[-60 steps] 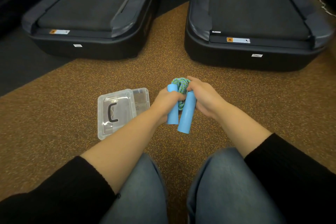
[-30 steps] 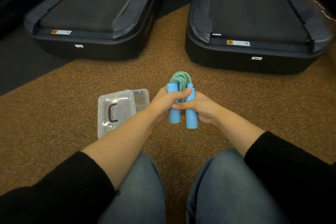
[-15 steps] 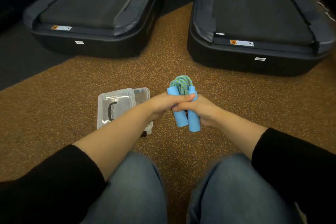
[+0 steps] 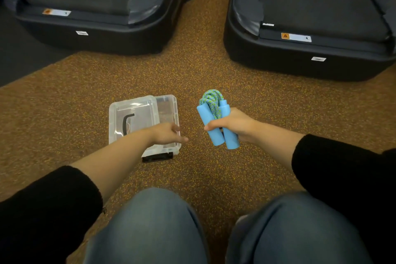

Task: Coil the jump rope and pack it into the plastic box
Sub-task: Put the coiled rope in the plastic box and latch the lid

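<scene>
Rope and handles are sitting together as one bundle: the jump rope (image 4: 216,113) is being clamped in the right hand (image 4: 233,127), whose grip is closing around both blue handles while the coiled green-blue cord is bulging out at the top. The handles' long axis is running from the person's knees toward the treadmills (image 4: 310,28), tilted slightly left at the far end. The plastic box (image 4: 166,103) is lying on the floor (image 4: 64,103) just to the left of the bundle, its clear lid (image 4: 130,118) resting askew over most of the opening. The left hand (image 4: 166,135) is hovering over the box's near right corner with its grip open and holding nothing. Being nearer the box, it is probably the one to shift the lid before the bundle travels left and down.
</scene>
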Motion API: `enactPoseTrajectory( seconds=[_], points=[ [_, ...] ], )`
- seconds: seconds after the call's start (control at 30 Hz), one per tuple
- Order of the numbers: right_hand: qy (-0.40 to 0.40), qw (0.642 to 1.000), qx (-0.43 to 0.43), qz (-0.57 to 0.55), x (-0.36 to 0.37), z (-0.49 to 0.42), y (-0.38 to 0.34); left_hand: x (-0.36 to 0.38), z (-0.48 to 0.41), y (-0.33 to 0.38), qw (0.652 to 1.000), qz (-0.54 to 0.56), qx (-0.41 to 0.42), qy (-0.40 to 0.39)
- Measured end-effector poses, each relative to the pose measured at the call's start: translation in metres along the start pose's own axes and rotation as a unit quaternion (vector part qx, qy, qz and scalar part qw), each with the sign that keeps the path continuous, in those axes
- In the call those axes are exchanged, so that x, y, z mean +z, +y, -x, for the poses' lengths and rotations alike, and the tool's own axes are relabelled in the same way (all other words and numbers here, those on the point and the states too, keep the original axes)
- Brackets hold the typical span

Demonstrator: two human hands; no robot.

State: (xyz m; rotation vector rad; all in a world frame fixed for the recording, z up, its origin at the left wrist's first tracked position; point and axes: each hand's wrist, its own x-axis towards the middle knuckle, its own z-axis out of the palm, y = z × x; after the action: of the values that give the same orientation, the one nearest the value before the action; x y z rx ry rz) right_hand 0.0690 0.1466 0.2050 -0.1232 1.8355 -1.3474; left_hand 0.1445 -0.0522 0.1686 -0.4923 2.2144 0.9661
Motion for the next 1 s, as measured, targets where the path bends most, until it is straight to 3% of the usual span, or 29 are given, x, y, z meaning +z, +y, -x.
enactPoseTrajectory(
  seconds=[0.23,0.37,0.47,0.53,0.63,0.83,1.0],
  points=[
    [0.004,0.999,0.044,0.003,0.017,-0.05,0.021,-0.019,-0.037,-0.059,0.988,0.017,-0.047,0.149],
    [0.015,0.998,0.061,-0.013,0.032,-0.077,0.033,-0.039,-0.051,-0.09,0.961,-0.006,-0.077,0.267],
    [0.015,0.997,0.068,-0.029,0.04,-0.091,0.04,-0.05,-0.053,-0.115,0.93,-0.06,-0.158,0.327],
    [0.024,0.996,0.078,-0.038,0.044,-0.1,0.045,-0.05,-0.054,-0.135,0.915,-0.068,-0.217,0.332],
    [0.044,0.993,0.091,-0.054,0.052,-0.111,0.054,-0.043,-0.055,-0.16,0.909,0.007,-0.264,0.323],
    [0.077,0.987,0.097,-0.104,0.071,-0.128,0.067,-0.038,-0.063,-0.179,0.881,0.219,-0.241,0.343],
    [0.07,0.978,0.106,-0.166,0.09,-0.137,0.071,-0.041,-0.067,-0.182,0.855,0.301,-0.261,0.331]
  ],
)
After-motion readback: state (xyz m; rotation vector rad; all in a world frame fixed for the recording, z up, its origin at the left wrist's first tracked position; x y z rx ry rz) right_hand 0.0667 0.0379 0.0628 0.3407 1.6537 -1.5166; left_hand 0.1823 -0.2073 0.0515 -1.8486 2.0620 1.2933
